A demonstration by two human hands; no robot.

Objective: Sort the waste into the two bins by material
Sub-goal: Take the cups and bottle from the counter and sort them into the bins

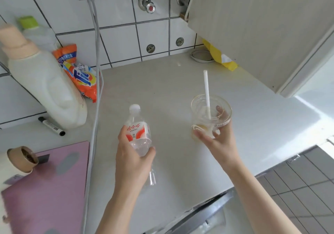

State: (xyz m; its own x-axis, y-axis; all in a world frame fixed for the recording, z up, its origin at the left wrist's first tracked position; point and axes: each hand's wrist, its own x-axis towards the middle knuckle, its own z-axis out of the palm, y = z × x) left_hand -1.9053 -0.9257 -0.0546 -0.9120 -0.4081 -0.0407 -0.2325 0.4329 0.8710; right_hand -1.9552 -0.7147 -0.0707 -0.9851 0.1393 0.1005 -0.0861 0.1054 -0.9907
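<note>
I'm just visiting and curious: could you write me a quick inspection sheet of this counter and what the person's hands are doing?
Surface: pale counter, bare in the middle.
Job's things: water bottle, capped; clear cup with a white straw. No bins seen.
Clutter: detergent jug, orange bag, marker, pink board, tape roll.
Hands: left hand grips the bottle; right hand holds the cup.
Cables: grey cord hangs from a wall socket.
Surroundings: tiled wall, cabinet door.
</note>
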